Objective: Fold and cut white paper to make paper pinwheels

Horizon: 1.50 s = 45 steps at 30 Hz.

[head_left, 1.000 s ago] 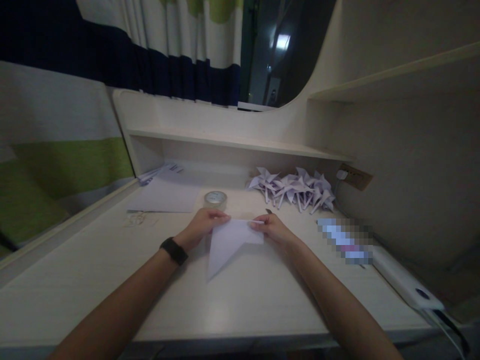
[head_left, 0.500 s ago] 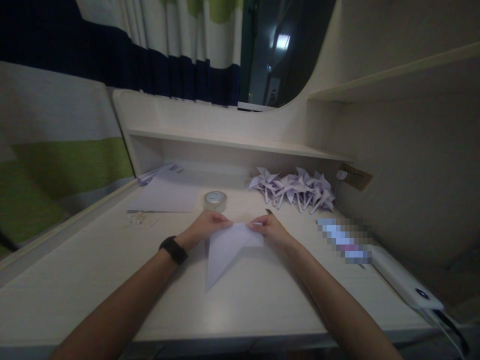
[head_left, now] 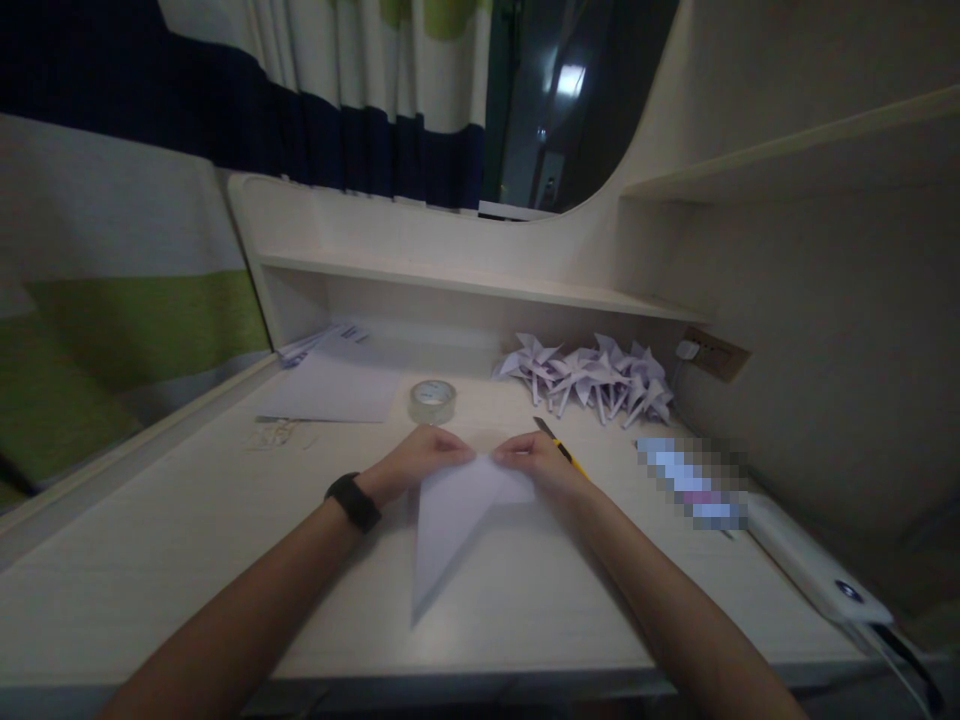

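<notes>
Between my hands is a folded sheet of white paper [head_left: 454, 525], its long point reaching down toward the desk's front edge. My left hand [head_left: 421, 462] pinches the top edge at the left, thumb and fingers pressed together. Close beside it, my right hand [head_left: 541, 462] pinches the same edge, and a shorter flap of paper shows under its fingers. A yellow box cutter [head_left: 559, 446] lies just behind my right hand, partly covered by it. The roll of clear tape [head_left: 432, 402] stands beyond my left hand.
Several paper pinwheels [head_left: 589, 378] are piled at the back right. A stack of white paper [head_left: 330, 385] lies at the back left, with small pale scraps [head_left: 281, 433] before it. At right are a blurred-out object [head_left: 690, 485] and a white power strip-like case [head_left: 814, 565].
Both hands have come slightly closer together along the paper's top edge. The paper's point now reaches lower, and more of the box cutter shows. The view has shifted a little.
</notes>
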Each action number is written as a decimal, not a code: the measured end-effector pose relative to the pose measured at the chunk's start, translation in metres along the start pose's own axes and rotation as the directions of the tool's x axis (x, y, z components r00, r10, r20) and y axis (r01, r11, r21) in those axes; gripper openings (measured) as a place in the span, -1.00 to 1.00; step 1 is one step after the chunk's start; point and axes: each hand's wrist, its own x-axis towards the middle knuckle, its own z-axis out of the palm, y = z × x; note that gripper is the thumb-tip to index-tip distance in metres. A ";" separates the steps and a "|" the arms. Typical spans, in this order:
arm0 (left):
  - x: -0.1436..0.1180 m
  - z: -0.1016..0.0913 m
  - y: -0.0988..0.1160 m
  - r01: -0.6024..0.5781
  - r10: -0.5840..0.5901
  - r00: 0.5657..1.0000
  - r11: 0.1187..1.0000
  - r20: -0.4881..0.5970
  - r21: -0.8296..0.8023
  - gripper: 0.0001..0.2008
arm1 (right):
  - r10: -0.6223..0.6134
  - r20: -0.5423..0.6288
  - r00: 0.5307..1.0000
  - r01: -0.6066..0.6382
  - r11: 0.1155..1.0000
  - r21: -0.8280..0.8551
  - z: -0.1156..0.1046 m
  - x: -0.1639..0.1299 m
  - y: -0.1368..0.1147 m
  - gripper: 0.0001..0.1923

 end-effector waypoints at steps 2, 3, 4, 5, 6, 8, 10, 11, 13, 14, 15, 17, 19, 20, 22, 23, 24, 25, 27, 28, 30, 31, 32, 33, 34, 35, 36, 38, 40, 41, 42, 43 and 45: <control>-0.001 -0.001 0.000 0.009 -0.008 0.999 1.000 0.031 -0.029 -0.66 | 0.007 0.019 1.000 -0.008 0.998 0.058 -0.002 0.000 -0.001 -0.68; -0.002 -0.002 0.000 0.020 -0.018 0.999 0.999 0.039 -0.044 -0.65 | -0.002 0.025 1.000 0.000 0.997 0.081 -0.004 0.001 -0.002 -0.64; -0.002 -0.002 0.000 0.041 -0.039 0.999 0.997 0.038 -0.066 -0.64 | -0.017 0.031 0.999 0.014 0.996 0.093 -0.006 0.000 -0.003 -0.62; -0.002 -0.003 0.000 0.072 -0.069 0.997 0.993 0.031 -0.096 -0.64 | -0.036 0.041 0.999 0.032 0.995 0.092 -0.008 0.000 -0.004 -0.61; -0.002 -0.003 0.000 0.110 -0.108 0.994 0.985 0.021 -0.136 -0.64 | -0.056 0.058 0.997 0.051 0.995 0.082 -0.010 0.000 -0.006 -0.61; -0.002 -0.002 0.000 0.179 -0.183 0.983 0.958 0.003 -0.224 -0.66 | -0.095 0.118 0.989 0.090 0.995 0.047 -0.013 -0.001 -0.008 -0.61; -0.001 -0.002 -0.001 0.214 -0.225 0.974 0.929 -0.001 -0.301 -0.67 | -0.135 0.163 0.977 0.132 0.991 0.026 -0.015 -0.002 -0.010 -0.60; -0.001 -0.002 -0.002 0.221 -0.234 0.972 0.918 0.001 -0.330 -0.68 | -0.155 0.163 0.974 0.152 0.988 0.027 -0.015 -0.002 -0.010 -0.59; -0.001 -0.003 -0.003 0.228 -0.238 0.971 0.903 0.016 -0.366 -0.69 | -0.173 0.141 0.975 0.170 0.985 0.035 -0.015 -0.002 -0.010 -0.61; 0.000 -0.003 -0.003 0.227 -0.234 0.972 0.899 0.027 -0.374 -0.68 | -0.163 0.132 0.978 0.160 0.986 0.039 -0.015 -0.001 -0.009 -0.62; 0.000 -0.003 -0.004 0.221 -0.225 0.974 0.901 0.033 -0.375 -0.68 | -0.142 0.125 0.982 0.138 0.990 0.042 -0.015 -0.001 -0.009 -0.63; 0.002 -0.004 -0.006 0.197 -0.201 0.979 0.910 0.026 -0.364 -0.68 | -0.088 0.092 0.992 0.083 0.995 0.057 -0.016 0.001 -0.008 -0.65; 0.004 -0.004 -0.010 0.143 -0.163 0.986 0.910 -0.020 -0.389 -0.70 | -0.039 0.032 0.999 0.035 0.994 0.107 -0.017 0.002 -0.007 -0.69; 0.006 -0.005 -0.012 0.101 -0.132 0.990 0.897 -0.045 -0.430 -0.72 | -0.017 0.004 1.000 0.016 0.988 0.153 -0.018 0.003 -0.007 -0.73; 0.009 -0.006 -0.017 0.014 -0.061 0.996 0.843 -0.070 -0.537 -0.74 | 0.025 -0.036 0.999 -0.014 0.962 0.274 -0.020 0.005 -0.007 -0.82; 0.010 -0.007 -0.018 -0.015 -0.027 0.998 0.810 -0.064 -0.586 -0.73 | 0.051 -0.051 0.997 -0.031 0.940 0.340 -0.022 0.006 -0.007 -0.87; 0.011 -0.009 -0.019 -0.034 0.004 0.999 0.790 -0.050 -0.612 -0.70 | 0.079 -0.067 0.995 -0.045 0.915 0.402 -0.023 0.007 -0.008 -0.90; 0.011 -0.010 -0.020 -0.053 0.040 0.999 0.790 -0.035 -0.611 -0.68 | 0.102 -0.084 0.991 -0.054 0.890 0.453 -0.024 0.009 -0.008 -0.91; 0.010 -0.011 -0.019 -0.101 0.119 0.993 0.849 0.001 -0.518 -0.61 | 0.136 -0.105 0.985 -0.063 0.856 0.514 -0.025 0.011 -0.007 -0.91; 0.010 -0.011 -0.018 -0.131 0.154 0.988 0.889 0.018 -0.439 -0.56 | 0.143 -0.110 0.984 -0.064 0.848 0.527 -0.026 0.012 -0.007 -0.92; 0.010 -0.008 -0.016 -0.168 0.176 0.984 0.957 0.014 -0.238 -0.53 | 0.145 -0.107 0.984 -0.067 0.844 0.532 -0.027 0.013 -0.006 -0.92; 0.011 -0.007 -0.015 -0.164 0.163 0.986 0.976 -0.019 -0.143 -0.58 | 0.147 -0.103 0.984 -0.070 0.843 0.533 -0.028 0.013 -0.006 -0.92; 0.011 -0.005 -0.014 -0.145 0.140 0.988 0.987 -0.072 -0.068 -0.66 | 0.151 -0.096 0.984 -0.077 0.842 0.535 -0.029 0.013 -0.006 -0.92; 0.012 -0.003 -0.014 -0.116 0.112 0.984 0.993 -0.137 -0.018 -0.74 | 0.155 -0.086 0.984 -0.085 0.838 0.539 -0.030 0.013 -0.007 -0.94; 0.012 -0.001 -0.013 -0.085 0.083 0.977 0.996 -0.199 -0.002 -0.77 | 0.158 -0.073 0.985 -0.093 0.830 0.550 -0.030 0.012 -0.008 -0.98; 0.012 0.000 -0.013 -0.058 0.051 0.967 0.998 -0.249 -0.019 -0.76 | 0.154 -0.059 0.986 -0.094 0.817 0.569 -0.030 0.011 -0.010 -0.94; 0.012 0.001 -0.013 -0.040 0.019 0.958 0.997 -0.286 -0.065 -0.74 | 0.139 -0.045 0.989 -0.086 0.802 0.592 -0.029 0.010 -0.011 -0.87; 0.010 0.005 -0.014 -0.030 -0.036 0.945 0.980 -0.326 -0.197 -0.69 | 0.071 -0.021 0.997 -0.042 0.780 0.624 -0.024 0.007 -0.011 -0.76; 0.008 0.010 -0.014 -0.037 -0.065 0.947 0.951 -0.315 -0.307 -0.65 | -0.024 -0.012 1.000 0.027 0.804 0.595 -0.014 0.005 -0.007 -0.70; 0.007 0.013 -0.014 -0.041 -0.065 0.955 0.938 -0.288 -0.345 -0.64 | -0.066 -0.004 0.998 0.057 0.831 0.554 -0.007 0.005 -0.003 -0.65; 0.006 0.017 -0.014 -0.045 -0.053 0.967 0.927 -0.250 -0.372 -0.63 | -0.093 -0.017 0.996 0.089 0.857 0.508 0.000 0.004 0.001 -0.64; 0.005 0.021 -0.013 -0.049 -0.035 0.978 0.920 -0.206 -0.388 -0.62 | -0.112 -0.023 0.993 0.110 0.873 0.474 0.007 0.004 0.005 -0.65; 0.003 0.027 -0.011 -0.050 -0.009 0.990 0.911 -0.139 -0.410 -0.60 | -0.136 -0.067 0.988 0.152 0.883 0.444 0.016 0.005 0.012 -0.64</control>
